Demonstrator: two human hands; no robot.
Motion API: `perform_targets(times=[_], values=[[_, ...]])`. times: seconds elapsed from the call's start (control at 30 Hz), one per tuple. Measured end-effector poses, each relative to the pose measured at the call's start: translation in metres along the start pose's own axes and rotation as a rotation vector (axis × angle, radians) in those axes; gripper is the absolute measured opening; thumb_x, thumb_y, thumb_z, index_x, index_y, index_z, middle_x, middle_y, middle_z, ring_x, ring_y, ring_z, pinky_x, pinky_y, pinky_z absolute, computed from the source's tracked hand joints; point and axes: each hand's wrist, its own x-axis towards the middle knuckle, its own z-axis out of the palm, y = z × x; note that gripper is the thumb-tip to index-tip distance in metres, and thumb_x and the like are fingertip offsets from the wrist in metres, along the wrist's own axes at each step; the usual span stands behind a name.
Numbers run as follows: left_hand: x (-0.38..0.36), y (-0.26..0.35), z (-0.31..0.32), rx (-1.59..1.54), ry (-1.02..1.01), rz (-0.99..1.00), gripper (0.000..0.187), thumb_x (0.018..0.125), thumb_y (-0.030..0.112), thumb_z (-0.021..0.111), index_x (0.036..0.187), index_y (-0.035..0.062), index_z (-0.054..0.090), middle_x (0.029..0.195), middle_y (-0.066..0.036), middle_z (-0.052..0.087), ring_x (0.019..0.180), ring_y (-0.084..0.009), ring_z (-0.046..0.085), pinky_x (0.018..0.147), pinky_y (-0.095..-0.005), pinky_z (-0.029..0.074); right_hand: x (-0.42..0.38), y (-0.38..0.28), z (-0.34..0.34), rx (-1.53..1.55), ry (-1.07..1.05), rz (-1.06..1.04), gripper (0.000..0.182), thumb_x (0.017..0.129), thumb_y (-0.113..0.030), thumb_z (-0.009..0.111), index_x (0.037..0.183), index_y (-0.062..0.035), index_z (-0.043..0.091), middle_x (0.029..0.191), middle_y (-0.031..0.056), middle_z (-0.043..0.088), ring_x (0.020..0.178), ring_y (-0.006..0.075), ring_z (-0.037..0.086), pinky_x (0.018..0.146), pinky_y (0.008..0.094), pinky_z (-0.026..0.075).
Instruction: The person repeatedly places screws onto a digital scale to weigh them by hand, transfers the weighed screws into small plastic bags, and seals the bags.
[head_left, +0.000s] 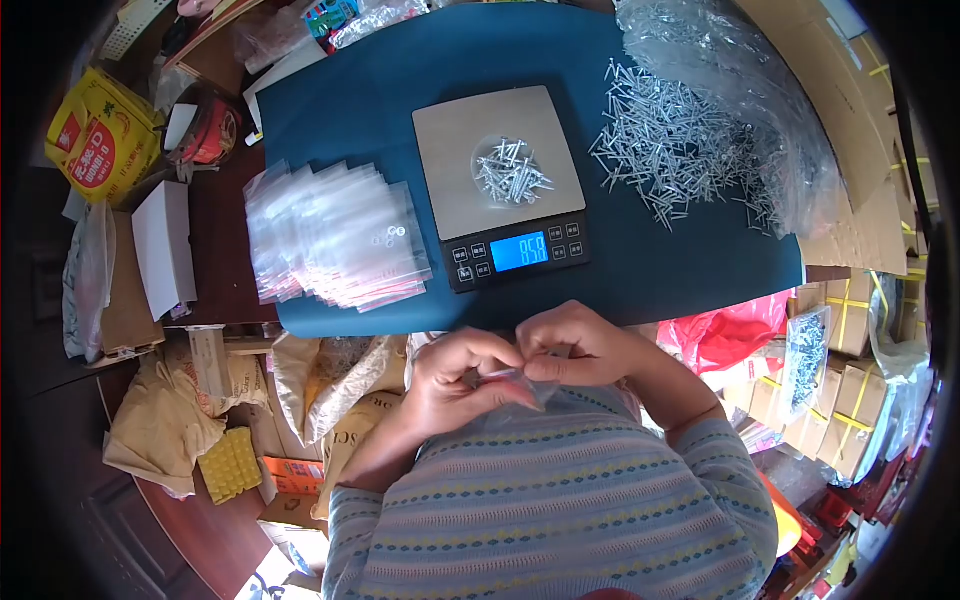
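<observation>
My left hand (452, 378) and my right hand (572, 345) meet in front of my body, below the near edge of the mat. Fingers of both are pinched on a small clear zip bag (512, 378), mostly hidden by them. Just beyond stands a digital scale (432, 150) with a lit blue display that seems to read 85.8. On its plate a round clear dish (478, 165) holds a heap of silver screws (513, 172). Left of the scale lies a fanned stack of clear zip bags (335, 235) with red strips along their near edges.
A large pile of loose screws (665, 140) spills from a clear plastic bag (740, 90) at the right of the blue mat (365, 95). At left are a white box (163, 245) and a yellow bag (100, 135). Cardboard boxes (850, 400) stand at right.
</observation>
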Motion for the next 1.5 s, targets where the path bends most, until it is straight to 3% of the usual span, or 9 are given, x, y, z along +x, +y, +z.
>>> perform_targets(times=[0.17, 0.27, 0.4, 0.57, 0.77, 0.93, 1.17, 1.3, 1.5], values=[[0.008, 0.007, -0.008, 0.270, -0.301, -0.094, 0.021, 0.076, -0.001, 0.076, 0.080, 0.0055, 0.057, 0.076, -0.003, 0.057, 0.064, -0.0112, 0.053, 0.057, -0.0259, 0.040, -0.008, 0.009, -0.008, -0.050, 0.076, -0.139, 0.032, 0.089, -0.017, 0.068, 0.066, -0.0004, 0.053, 0.060, 0.0041, 0.048, 0.052, 0.0108, 0.043, 0.048, 0.0288, 0.034], [0.013, 0.015, -0.010, 0.374, -0.177, 0.163, 0.022, 0.074, -0.001, 0.076, 0.075, 0.0059, 0.055, 0.080, -0.003, 0.057, 0.076, -0.0195, 0.057, 0.068, -0.0324, 0.044, -0.007, 0.010, -0.015, -0.087, 0.233, -0.115, 0.031, 0.087, -0.015, 0.069, 0.065, -0.0005, 0.053, 0.060, 0.0040, 0.049, 0.051, 0.0121, 0.044, 0.048, 0.0291, 0.033], [0.013, 0.008, -0.020, 0.333, -0.163, 0.243, 0.021, 0.072, 0.000, 0.076, 0.074, 0.0055, 0.056, 0.098, -0.009, 0.062, 0.108, -0.0335, 0.057, 0.085, -0.0424, 0.043, 0.004, 0.011, -0.022, -0.292, 0.260, -0.084, 0.016, 0.087, -0.009, 0.065, 0.074, -0.0007, 0.062, 0.068, 0.0066, 0.058, 0.059, 0.0162, 0.056, 0.053, 0.0285, 0.041], [0.017, 0.018, -0.017, 0.691, -0.274, 0.190, 0.019, 0.073, 0.001, 0.076, 0.076, 0.0052, 0.057, 0.127, -0.016, 0.057, 0.129, -0.0430, 0.045, 0.100, -0.0538, 0.035, 0.023, 0.014, -0.056, -0.586, 0.690, -0.070, 0.012, 0.084, -0.007, 0.069, 0.094, -0.0031, 0.063, 0.081, 0.0043, 0.060, 0.064, 0.0110, 0.055, 0.057, 0.0247, 0.045], [0.011, 0.004, -0.017, 0.427, -0.336, 0.121, 0.019, 0.074, 0.001, 0.075, 0.085, 0.0042, 0.060, 0.124, -0.018, 0.057, 0.114, -0.0344, 0.057, 0.090, -0.0446, 0.046, 0.051, 0.035, -0.072, -0.726, 0.752, -0.096, 0.018, 0.081, -0.009, 0.072, 0.095, -0.0048, 0.062, 0.081, 0.0083, 0.060, 0.064, 0.0199, 0.058, 0.059, 0.0312, 0.048], [0.009, 0.002, -0.019, 0.486, -0.279, 0.205, 0.017, 0.078, 0.000, 0.072, 0.087, 0.0015, 0.057, 0.093, -0.012, 0.062, 0.079, -0.0242, 0.062, 0.067, -0.0359, 0.049, 0.058, 0.025, -0.076, -0.885, 0.707, -0.225, 0.012, 0.082, -0.007, 0.070, 0.092, -0.0048, 0.063, 0.082, 0.0096, 0.062, 0.069, 0.0248, 0.062, 0.059, 0.0328, 0.050], [0.003, 0.001, -0.024, 0.615, 0.033, 0.162, 0.010, 0.089, 0.001, 0.064, 0.088, 0.0002, 0.054, 0.074, -0.007, 0.056, 0.053, -0.0089, 0.054, 0.043, -0.0258, 0.040, 0.036, 0.015, -0.101, -0.805, 0.884, -0.292, 0.008, 0.082, -0.006, 0.071, 0.089, -0.0055, 0.068, 0.080, 0.0052, 0.066, 0.065, 0.0137, 0.060, 0.058, 0.0255, 0.048], [0.002, 0.006, -0.041, 0.731, 0.126, 0.207, 0.009, 0.091, 0.003, 0.060, 0.089, -0.0010, 0.053, 0.072, -0.007, 0.056, 0.056, -0.0120, 0.056, 0.050, -0.0252, 0.045, 0.008, 0.025, -0.132, -1.101, 0.913, -0.030, 0.021, 0.081, -0.007, 0.071, 0.101, -0.0052, 0.065, 0.098, 0.0117, 0.064, 0.087, 0.0268, 0.064, 0.073, 0.0353, 0.051], [-0.001, 0.010, -0.045, 0.665, 0.218, 0.094, 0.009, 0.089, -0.001, 0.061, 0.089, -0.0002, 0.053, 0.081, -0.010, 0.058, 0.072, -0.0168, 0.058, 0.067, -0.0280, 0.047, 0.016, 0.024, -0.115, -0.855, 0.754, -0.141, 0.022, 0.083, -0.003, 0.068, 0.105, -0.0065, 0.065, 0.100, 0.0065, 0.064, 0.085, 0.0159, 0.063, 0.066, 0.0264, 0.047]])
